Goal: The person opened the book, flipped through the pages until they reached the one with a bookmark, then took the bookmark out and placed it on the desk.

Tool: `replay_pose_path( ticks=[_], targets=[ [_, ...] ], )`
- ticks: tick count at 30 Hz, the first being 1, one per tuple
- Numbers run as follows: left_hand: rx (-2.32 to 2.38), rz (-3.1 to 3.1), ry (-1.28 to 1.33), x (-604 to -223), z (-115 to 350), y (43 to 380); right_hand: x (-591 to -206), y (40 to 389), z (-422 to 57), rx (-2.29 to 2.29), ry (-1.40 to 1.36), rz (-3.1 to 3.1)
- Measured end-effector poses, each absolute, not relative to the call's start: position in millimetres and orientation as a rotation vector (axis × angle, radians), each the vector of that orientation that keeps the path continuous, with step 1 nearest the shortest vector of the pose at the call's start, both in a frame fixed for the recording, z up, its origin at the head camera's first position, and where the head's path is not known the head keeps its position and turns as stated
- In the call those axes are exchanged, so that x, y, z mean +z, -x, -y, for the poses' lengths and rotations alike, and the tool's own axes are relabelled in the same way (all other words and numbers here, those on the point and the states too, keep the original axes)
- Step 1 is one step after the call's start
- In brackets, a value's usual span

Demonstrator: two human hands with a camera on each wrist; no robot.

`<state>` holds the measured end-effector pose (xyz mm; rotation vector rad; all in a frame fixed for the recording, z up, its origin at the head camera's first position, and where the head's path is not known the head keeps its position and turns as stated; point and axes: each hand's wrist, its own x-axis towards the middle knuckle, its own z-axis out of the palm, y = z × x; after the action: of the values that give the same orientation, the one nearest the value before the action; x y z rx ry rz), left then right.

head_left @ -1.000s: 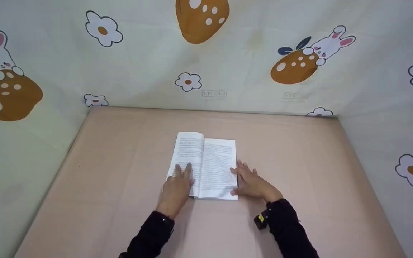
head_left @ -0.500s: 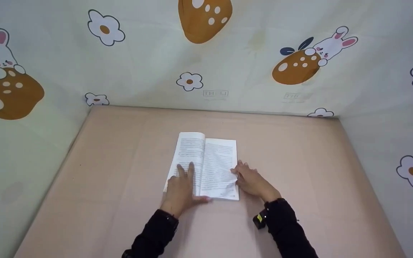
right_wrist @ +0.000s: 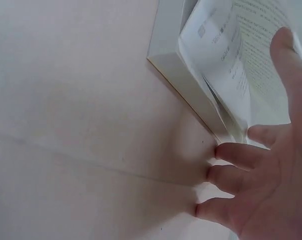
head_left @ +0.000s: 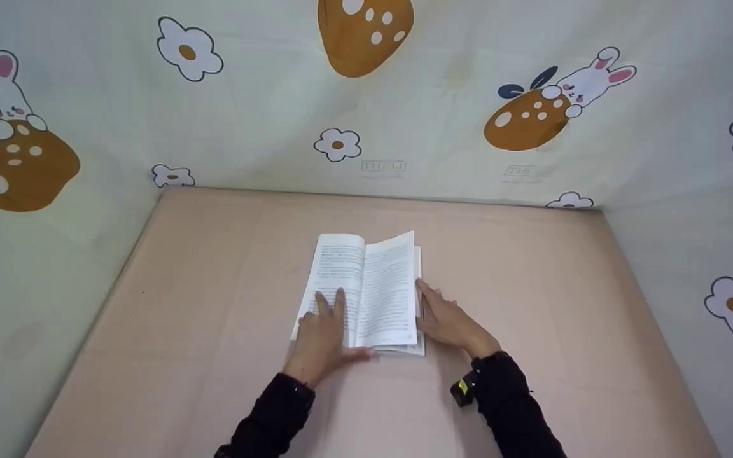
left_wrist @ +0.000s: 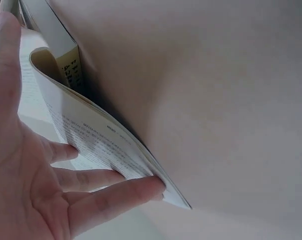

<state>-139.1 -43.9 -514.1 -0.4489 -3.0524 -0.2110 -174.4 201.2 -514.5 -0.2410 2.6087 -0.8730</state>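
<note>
An open book [head_left: 387, 292] with printed text lies on the table. My left hand [head_left: 321, 340] rests on its left page with fingers extended, pressing it. The left thumb [left_wrist: 8, 37] reaches across the bottom edge near the spine. At the right edge, my right hand [head_left: 452, 323] has its fingertips against the side of the pages. One right-hand leaf [right_wrist: 218, 52] stands raised and bowed off the stack beneath, as the right wrist view shows. There the thumb and fingers are spread apart, the index fingertip right at the leaf's edge.
A pinkish-beige tabletop [head_left: 226, 280] surrounds the book on all sides. Pale curtain-like walls [head_left: 258, 114] printed with rabbits and flowers rise at its back and sides. A small black device [head_left: 463, 389] sits at the right wrist.
A right-hand leaf has lifted off the stack at its outer edge. My left thumb has stretched out to the book's bottom edge. The right thumb has moved up from the lower page corner.
</note>
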Motion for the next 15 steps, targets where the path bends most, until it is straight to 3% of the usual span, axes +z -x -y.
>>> replay_pose_path(
  ticks=[15],
  targets=[
    [-0.449, 2.982, 0.554, -519, 71, 141, -510, 174, -205, -0.803, 0.386, -2.536]
  ],
)
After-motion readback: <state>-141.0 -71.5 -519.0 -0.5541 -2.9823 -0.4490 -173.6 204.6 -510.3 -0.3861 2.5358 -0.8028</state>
